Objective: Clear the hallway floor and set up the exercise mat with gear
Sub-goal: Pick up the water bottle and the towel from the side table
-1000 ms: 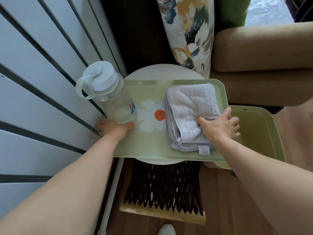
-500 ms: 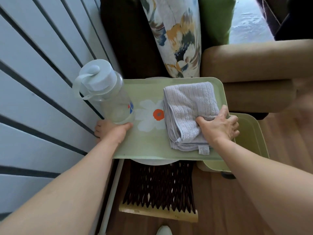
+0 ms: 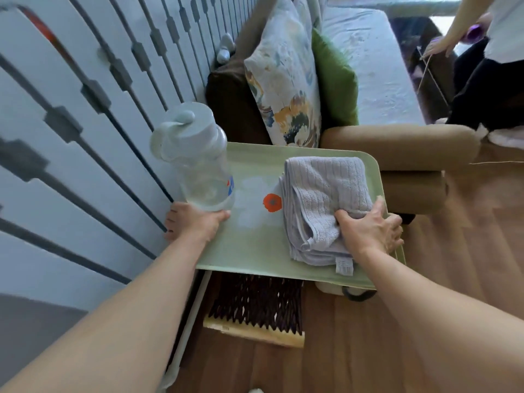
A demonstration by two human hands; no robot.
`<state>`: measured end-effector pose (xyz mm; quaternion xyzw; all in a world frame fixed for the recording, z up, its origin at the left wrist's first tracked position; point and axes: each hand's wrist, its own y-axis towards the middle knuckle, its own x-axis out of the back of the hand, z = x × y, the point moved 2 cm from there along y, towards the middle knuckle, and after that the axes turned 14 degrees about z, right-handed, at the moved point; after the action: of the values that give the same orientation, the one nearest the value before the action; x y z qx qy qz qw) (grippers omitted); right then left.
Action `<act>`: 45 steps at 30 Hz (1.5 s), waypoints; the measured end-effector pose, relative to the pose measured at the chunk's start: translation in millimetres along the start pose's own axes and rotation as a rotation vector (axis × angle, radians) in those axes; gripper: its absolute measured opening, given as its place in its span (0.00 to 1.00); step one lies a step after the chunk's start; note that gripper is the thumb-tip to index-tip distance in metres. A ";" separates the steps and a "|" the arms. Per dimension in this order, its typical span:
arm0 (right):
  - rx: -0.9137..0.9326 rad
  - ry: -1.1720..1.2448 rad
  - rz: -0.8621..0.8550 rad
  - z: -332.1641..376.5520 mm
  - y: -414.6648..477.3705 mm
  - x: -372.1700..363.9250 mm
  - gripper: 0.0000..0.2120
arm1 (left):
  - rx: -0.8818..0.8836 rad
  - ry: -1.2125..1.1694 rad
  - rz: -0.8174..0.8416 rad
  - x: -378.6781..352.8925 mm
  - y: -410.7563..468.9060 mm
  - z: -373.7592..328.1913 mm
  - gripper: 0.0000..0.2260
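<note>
Tray (image 3: 249, 248) with bottle (image 3: 198, 171) and towel (image 3: 326, 194) lies between left hand (image 3: 192, 222) and right hand (image 3: 371, 231), fingers (image 3: 394, 224) gripping its edges.

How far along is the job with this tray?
Done: the water bottle and folded towel sit on the green tray. In hand: the left hand and right hand grip the tray's sides. Left: no exercise mat is in view, so laying it out remains.
</note>
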<state>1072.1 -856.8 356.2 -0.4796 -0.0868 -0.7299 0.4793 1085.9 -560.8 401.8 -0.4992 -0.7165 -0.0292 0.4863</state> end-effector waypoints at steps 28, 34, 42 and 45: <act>0.272 -0.009 0.090 -106.2 -317.4 130.7 0.42 | 0.183 -0.169 -0.243 122.9 -367.0 213.7 0.49; 0.382 -0.082 0.161 -117.2 -365.4 134.2 0.41 | 0.242 -0.329 -0.318 134.6 -434.5 269.6 0.46; 0.649 -0.188 0.296 -105.1 -458.8 118.0 0.40 | 0.344 -0.579 -0.520 155.5 -530.3 367.9 0.44; 0.769 -0.205 0.390 -91.4 -511.5 95.6 0.40 | 0.356 -0.659 -0.600 174.5 -562.6 415.8 0.41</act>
<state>607.5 -700.5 553.4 -0.3436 -0.3069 -0.4893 0.7405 384.8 -503.0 559.8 -0.1620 -0.9388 0.1145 0.2815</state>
